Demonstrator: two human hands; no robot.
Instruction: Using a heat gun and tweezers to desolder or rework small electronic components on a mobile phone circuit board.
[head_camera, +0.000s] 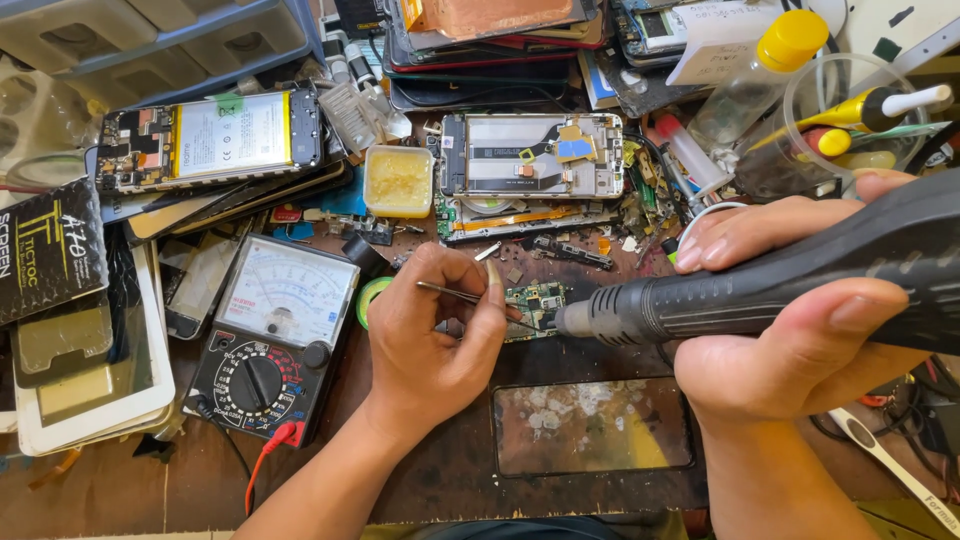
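Observation:
My left hand (430, 335) pinches thin metal tweezers (452, 292), their tips reaching toward a small green circuit board (537, 301) on the dark bench. My right hand (800, 330) grips a thick black hot-air tool (760, 285), held level, its metal nozzle pointing left and almost touching the board's right edge. An opened phone frame (530, 155) with yellow and blue tape lies just beyond the board.
An analog multimeter (275, 335) with a red lead sits to the left. A yellowish flux tub (398, 180), opened phones with a battery (215, 135), a stained glass panel (590, 425), a plastic bottle (750, 80) and a cup of tools (860, 120) crowd the bench.

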